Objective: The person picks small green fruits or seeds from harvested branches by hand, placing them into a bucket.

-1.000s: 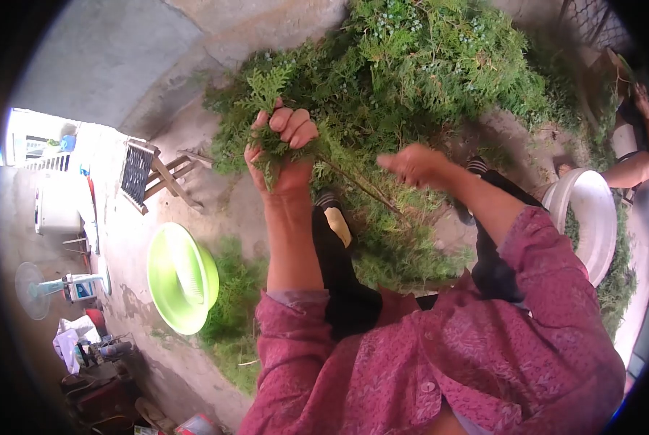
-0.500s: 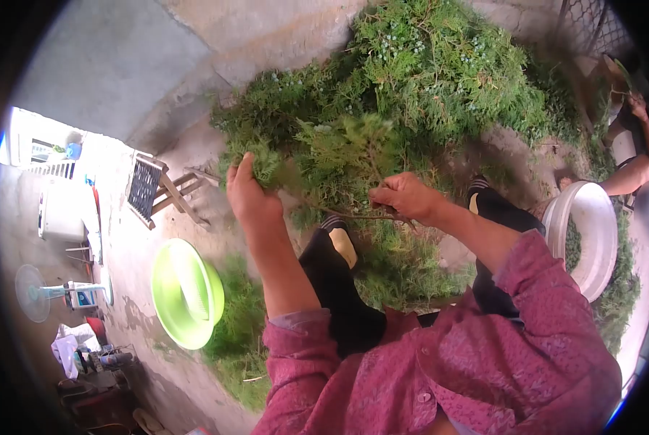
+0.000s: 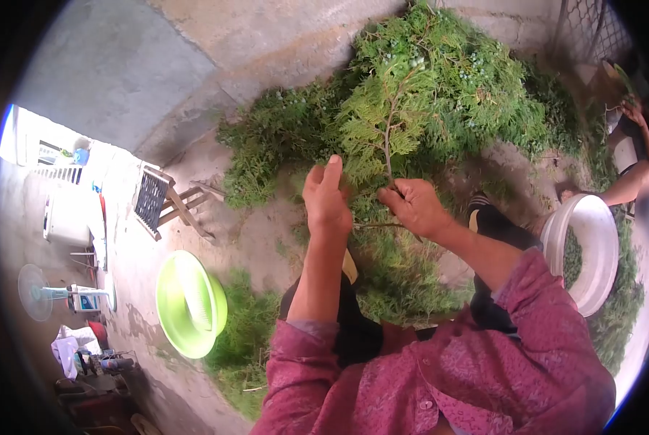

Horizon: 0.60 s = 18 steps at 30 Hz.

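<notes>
My right hand is closed around the woody stem of a cypress branch, whose flat green sprays point up and away from me. To the left of the stem is my left hand, thumb raised and fingers apart, with no sprig visible in it; its palm side is partly hidden. Behind the held branch lies a big heap of cut cypress greenery with small bluish cones. Loose green sprigs cover the ground between my feet.
A white tub with green bits inside stands at my right. On the left are a lime-green basin, a wooden folding stool and a fan. Another person's hand holds greenery at far right.
My left hand has moved right, from over the left sprigs to beside the branch; the sprig near it is gone from view. The branch in my right hand now stands more upright.
</notes>
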### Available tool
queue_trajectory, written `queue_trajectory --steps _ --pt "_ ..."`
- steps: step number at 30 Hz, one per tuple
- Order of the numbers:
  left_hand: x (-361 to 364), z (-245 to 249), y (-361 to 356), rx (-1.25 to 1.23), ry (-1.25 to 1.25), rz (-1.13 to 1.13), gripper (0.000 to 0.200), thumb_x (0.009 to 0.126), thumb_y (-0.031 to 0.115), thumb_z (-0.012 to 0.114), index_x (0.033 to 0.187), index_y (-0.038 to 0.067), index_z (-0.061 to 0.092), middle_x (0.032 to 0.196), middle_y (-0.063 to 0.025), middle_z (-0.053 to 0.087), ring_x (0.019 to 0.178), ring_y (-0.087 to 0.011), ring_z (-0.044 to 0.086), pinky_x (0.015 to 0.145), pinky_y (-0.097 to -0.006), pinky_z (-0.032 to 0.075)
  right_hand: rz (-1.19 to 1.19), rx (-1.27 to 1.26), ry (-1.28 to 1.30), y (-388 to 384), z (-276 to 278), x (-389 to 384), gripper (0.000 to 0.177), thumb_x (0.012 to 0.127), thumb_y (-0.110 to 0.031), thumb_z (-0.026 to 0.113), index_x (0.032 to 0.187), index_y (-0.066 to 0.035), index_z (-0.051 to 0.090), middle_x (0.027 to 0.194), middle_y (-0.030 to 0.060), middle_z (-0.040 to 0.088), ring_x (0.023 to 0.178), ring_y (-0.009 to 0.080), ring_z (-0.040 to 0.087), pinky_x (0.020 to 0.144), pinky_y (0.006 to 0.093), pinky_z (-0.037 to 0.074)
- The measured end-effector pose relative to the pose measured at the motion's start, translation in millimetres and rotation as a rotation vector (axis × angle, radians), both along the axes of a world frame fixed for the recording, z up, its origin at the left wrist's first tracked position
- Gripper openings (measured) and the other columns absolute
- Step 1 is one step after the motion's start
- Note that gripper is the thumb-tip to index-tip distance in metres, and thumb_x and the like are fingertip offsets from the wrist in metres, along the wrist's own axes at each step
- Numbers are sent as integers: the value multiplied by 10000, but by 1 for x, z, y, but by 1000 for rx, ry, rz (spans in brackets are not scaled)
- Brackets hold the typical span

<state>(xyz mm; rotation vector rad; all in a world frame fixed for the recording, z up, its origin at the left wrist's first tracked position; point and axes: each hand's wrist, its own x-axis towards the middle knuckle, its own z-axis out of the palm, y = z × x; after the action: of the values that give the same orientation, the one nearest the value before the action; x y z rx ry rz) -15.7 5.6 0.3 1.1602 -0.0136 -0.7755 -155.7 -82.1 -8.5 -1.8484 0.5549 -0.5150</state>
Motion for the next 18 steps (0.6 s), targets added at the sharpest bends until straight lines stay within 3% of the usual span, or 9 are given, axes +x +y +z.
queue_trajectory --steps 3,5,8,14,18 --pt "1 2 3 77 -211 150 610 810 287 626 1219 -66 343 1125 -126 428 984 -238 437 874 -416 357 -33 17 -51 -4 0 -1 337 835 -251 564 641 16 493 521 98 420 499 112 361 460 309 362" --pt "6 2 5 -98 114 52 539 815 298 618 1172 -37 392 1167 -141 435 1009 -268 448 868 -433 371 -26 61 -81 -4 -1 -1 331 838 -240 559 643 19 491 523 109 419 497 121 363 461 313 363" --pt "4 -2 -3 -230 342 -103 500 840 340 571 1166 -6 415 1180 -154 461 1018 -279 477 853 -453 393 -6 88 -69 1 -1 -1 329 842 -233 553 643 20 485 524 107 409 498 117 354 457 315 359" --pt "11 14 -6 -457 255 -248 483 881 416 445 1143 12 473 1090 -141 558 958 -298 549 810 -441 430 141 138 17 27 -1 -11 324 841 -226 557 641 18 480 502 98 399 475 127 336 444 323 348" --pt "10 18 -1 -548 298 -174 383 896 313 459 1126 8 480 1060 -140 568 924 -282 566 806 -435 462 225 45 30 31 -9 -12 304 836 -238 564 667 11 521 511 125 447 458 183 384 454 333 366"
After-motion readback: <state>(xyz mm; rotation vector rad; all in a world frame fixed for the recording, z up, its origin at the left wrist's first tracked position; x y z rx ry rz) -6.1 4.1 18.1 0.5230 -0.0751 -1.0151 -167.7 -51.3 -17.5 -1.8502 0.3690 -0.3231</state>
